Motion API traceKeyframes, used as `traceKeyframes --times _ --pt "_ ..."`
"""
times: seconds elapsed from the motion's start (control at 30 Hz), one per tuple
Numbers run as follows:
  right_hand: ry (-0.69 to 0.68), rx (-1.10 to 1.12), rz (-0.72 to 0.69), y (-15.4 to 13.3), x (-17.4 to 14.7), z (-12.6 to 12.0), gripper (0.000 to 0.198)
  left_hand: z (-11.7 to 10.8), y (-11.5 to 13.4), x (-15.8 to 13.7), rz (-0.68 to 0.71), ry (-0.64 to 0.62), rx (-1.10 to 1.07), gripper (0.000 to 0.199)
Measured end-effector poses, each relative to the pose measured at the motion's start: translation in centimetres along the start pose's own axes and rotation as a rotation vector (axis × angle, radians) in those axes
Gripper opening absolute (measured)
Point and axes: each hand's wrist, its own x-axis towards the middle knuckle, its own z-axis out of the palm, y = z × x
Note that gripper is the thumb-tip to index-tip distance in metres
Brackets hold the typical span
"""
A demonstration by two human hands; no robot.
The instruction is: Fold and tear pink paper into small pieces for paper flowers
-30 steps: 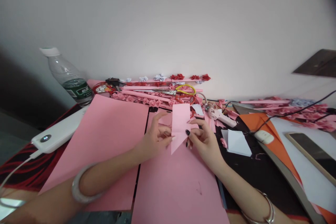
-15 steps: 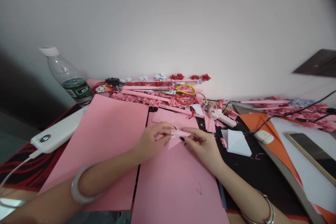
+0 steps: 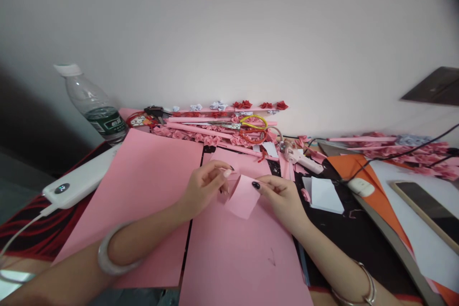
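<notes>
A small pink paper square [image 3: 244, 198], curled along its upper left side, is pinched at its upper right corner by my right hand [image 3: 283, 199], thumb on top. Just left of the paper is my left hand [image 3: 207, 185], its thumb and forefinger pressed together and the other fingers bent. Whether anything lies between those fingertips I cannot make out. Both hands are above a large pink sheet [image 3: 244, 258]. A second large pink sheet [image 3: 150, 186] lies under my left forearm.
Along the wall lie pink paper sticks with paper roses [image 3: 211, 139], scissors [image 3: 247, 125] and a pink glue gun [image 3: 303, 159]. White paper pieces [image 3: 325, 195] and a phone [image 3: 430, 210] are at right. A bottle [image 3: 102, 110] and a white power bank [image 3: 81, 179] stand left.
The pink paper, rolled between both hands before, has opened out into a curled square. My left fingers have moved a little left, away from it; my right hand keeps its pinch.
</notes>
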Motion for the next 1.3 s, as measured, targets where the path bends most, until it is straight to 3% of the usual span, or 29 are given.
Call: traceKeyframes --times 0.13,0.2,0.3,0.4,0.7,0.87,1.03,1.17,1.3 --pt "-0.129 0.144 0.133 0.1 0.3 0.0 0.023 0.0 0.1 0.4 0.003 -0.082 0.067 0.020" --pt "-0.186 0.064 0.152 0.0 0.3 0.2 0.023 0.2 0.0 0.5 -0.013 -0.173 0.170 0.017" --pt "-0.193 -0.155 0.069 -0.2 0.1 0.5 0.019 0.2 -0.4 0.4 -0.041 -0.245 0.316 0.011" --pt "-0.186 -0.276 -0.022 0.0 0.0 0.7 0.017 0.2 -0.7 0.3 -0.062 -0.227 0.388 0.012" --pt "-0.209 -0.318 -0.133 -0.2 0.0 0.6 0.021 0.4 -0.5 0.2 0.029 -0.240 0.540 0.016" --pt "-0.230 -0.312 -0.092 -0.5 0.3 0.0 0.022 0.2 -0.1 0.3 0.034 -0.242 0.559 0.019" --pt "-0.144 -0.337 -0.054 0.0 0.7 -1.1 0.019 -0.4 -0.2 0.6 0.027 -0.224 0.548 0.019" --pt "-0.013 -0.231 -0.016 0.4 1.0 -1.7 0.016 -0.7 -0.5 0.6 0.044 -0.175 0.541 0.018" --pt "-0.160 -0.251 -0.036 -0.1 0.5 -0.6 0.013 -0.3 -0.5 0.4 0.028 -0.244 0.496 0.016"
